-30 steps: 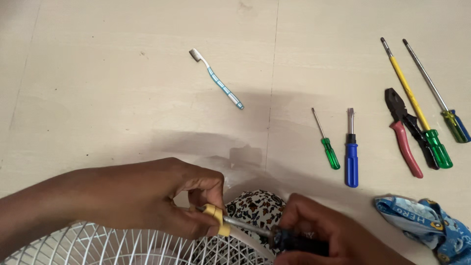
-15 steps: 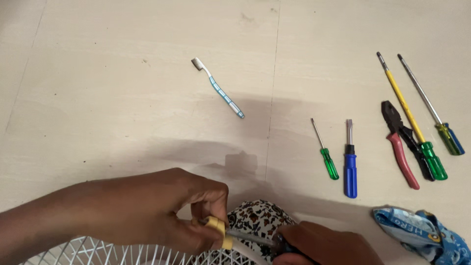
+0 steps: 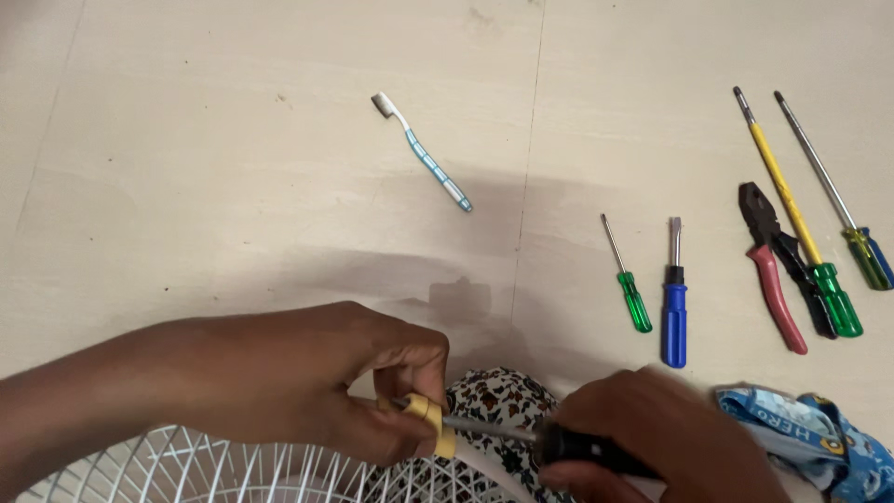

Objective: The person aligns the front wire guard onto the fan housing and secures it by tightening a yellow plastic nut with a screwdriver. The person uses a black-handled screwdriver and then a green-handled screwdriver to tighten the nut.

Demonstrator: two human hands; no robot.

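Note:
My left hand (image 3: 354, 382) pinches a small yellow clip (image 3: 430, 416) on the rim of a white wire fan grille (image 3: 233, 466) at the bottom edge. A black-handled screwdriver (image 3: 577, 447) is gripped in my right hand (image 3: 661, 442), its metal shaft (image 3: 489, 428) pointing left with the tip at the yellow clip. A leopard-patterned cloth (image 3: 498, 401) lies just behind the clip, between the two hands.
On the beige floor lie a blue-and-white toothbrush (image 3: 424, 154), a small green screwdriver (image 3: 629, 279), a blue screwdriver (image 3: 674, 303), red-handled pliers (image 3: 773, 270), a long yellow-shafted screwdriver (image 3: 801, 224), another long green-blue one (image 3: 838, 200), and a blue printed cloth (image 3: 810, 438).
The view shifted slightly. My right hand rose back into view with the screwdriver still against the clip; my left hand kept its pinch.

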